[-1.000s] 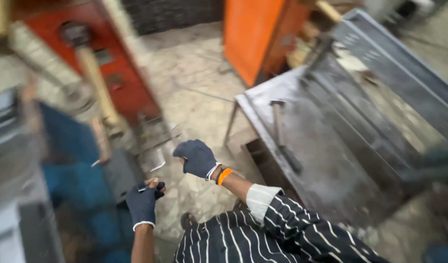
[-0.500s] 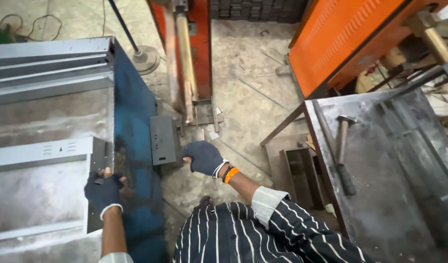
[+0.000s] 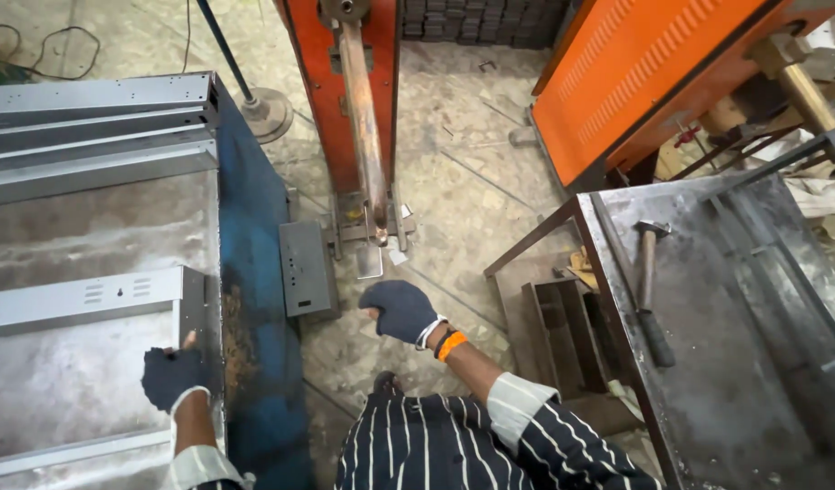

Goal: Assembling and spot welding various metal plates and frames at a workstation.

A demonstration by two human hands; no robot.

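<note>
Gripping metal channel [image 3: 91,295] end, left hand [image 3: 172,377] clamped, right hand [image 3: 401,308] loose (channel lying left-right)

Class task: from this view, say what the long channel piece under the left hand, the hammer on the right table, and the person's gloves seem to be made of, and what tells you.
Channel piece: likely bare sheet steel, grey with a dull sheen, folded edges, punched slots.
Hammer: probably steel head, reddish-brown shaft, perhaps wood, with a dark grip.
Gloves on left hand and right hand: dark knit fabric, matte, with pale cuffs.

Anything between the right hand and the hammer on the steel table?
Head view: between the right hand and the hammer lie bare stone floor, the table's angled leg and a dark metal channel under the table edge.
</note>
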